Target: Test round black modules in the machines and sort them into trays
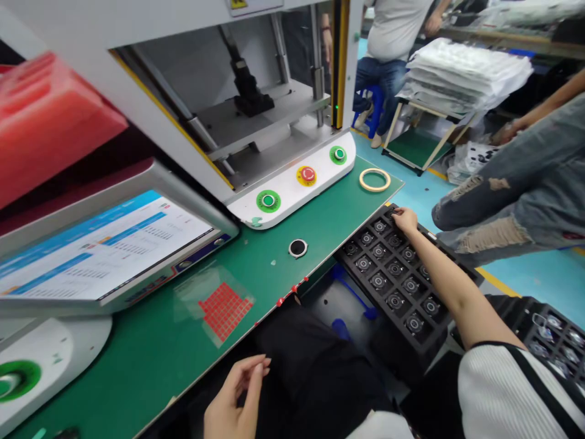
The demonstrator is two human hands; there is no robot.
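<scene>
The right hand [404,220] reaches into the far end of the black tray [427,346], fingers bent together; whether they grip anything I cannot tell. Watches [378,281] fill the tray's compartments. Left of the tray, the left hand [237,396] is half-open and empty, thumb near fingertips. Left of the tray too, a single watch [298,248] lies on the green table [150,366]; a tape roll [375,189] lies just beyond the tray's far corner.
</scene>
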